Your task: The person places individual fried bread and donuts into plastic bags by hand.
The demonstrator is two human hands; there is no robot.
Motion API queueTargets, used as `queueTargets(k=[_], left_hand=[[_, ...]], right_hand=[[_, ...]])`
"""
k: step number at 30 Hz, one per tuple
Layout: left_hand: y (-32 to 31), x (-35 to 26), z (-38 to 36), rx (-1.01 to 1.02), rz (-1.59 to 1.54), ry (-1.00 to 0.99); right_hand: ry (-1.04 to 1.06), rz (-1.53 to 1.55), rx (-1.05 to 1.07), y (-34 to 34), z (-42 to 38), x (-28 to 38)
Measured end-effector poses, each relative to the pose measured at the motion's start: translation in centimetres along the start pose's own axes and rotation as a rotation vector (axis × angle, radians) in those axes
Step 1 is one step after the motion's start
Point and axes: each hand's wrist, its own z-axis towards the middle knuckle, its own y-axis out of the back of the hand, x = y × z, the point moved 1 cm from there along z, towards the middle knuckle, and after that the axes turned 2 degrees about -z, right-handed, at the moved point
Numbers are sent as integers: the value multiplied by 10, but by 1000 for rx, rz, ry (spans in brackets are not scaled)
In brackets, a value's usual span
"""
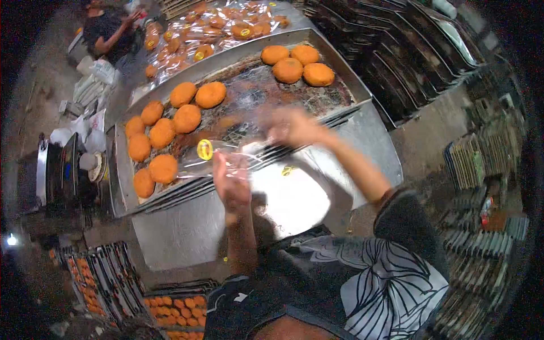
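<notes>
Over the front edge of a dark metal tray [355, 95], my left hand [232, 178] holds a clear plastic bag [195, 164] with a yellow round label [204, 149]. My right hand [292, 126] is above the tray, blurred by motion; whether it grips anything cannot be made out. Round orange-brown buns [162, 132] lie in the tray's left part, and several more [288, 70] sit at its far right corner. Beneath my hands is a bright, shiny surface [289, 198] with a small yellow label [288, 170] on it.
Behind the tray lies a pile of bagged buns [215, 31]. A person [110, 31] is at the upper left. Stacked dark trays [396, 51] fill the upper right. Racks with buns [175, 309] stand at the lower left, and more stacked trays [476, 243] at the right.
</notes>
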Motion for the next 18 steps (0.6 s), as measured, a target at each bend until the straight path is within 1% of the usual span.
queueTargets(k=[1,2,3,4,5,7,8,9,10,11,12,13,14,16,17,18], left_hand=[[17,-6,6,152,-13,-123],[19,-16,4,132,-10,-148],[20,-27,1,44,-126,-107],[25,-35,-3,-43,-240,-62],[34,-41,-3,-38,-271,-41],[34,-57,-8,-31,-288,-77],[36,-62,-13,-27,-307,-90],[38,-67,-13,-8,-386,-87],[44,-70,-11,-9,-385,-82],[49,-70,-8,-28,-408,-91],[52,-67,-5,-45,-432,-99],[51,-61,-4,-69,-470,-112],[42,-51,-10,-84,-373,-151],[17,-29,-30,-55,-25,-255],[7,-26,-36,38,-106,-166],[9,-23,-42,31,-96,-131]], right_hand=[[-122,-205,-71,25,18,-38],[-283,-474,9,53,30,-86],[-622,-934,-8,60,27,-108],[-750,-78,-123,56,33,-230],[-739,-64,-107,45,33,-226],[-350,-782,128,37,31,-194],[-440,-462,66,25,31,-153],[-438,-132,-30,9,26,-117],[-381,-39,-210,-7,12,-61],[-190,58,-364,-21,2,-7],[-21,-136,-483,-30,-8,45],[132,-344,-508,-45,-18,76],[317,-383,-521,-58,-19,96],[214,-313,-389,-59,-19,135],[182,-321,-388,-60,-25,139],[81,-246,-412,-62,-34,140]])
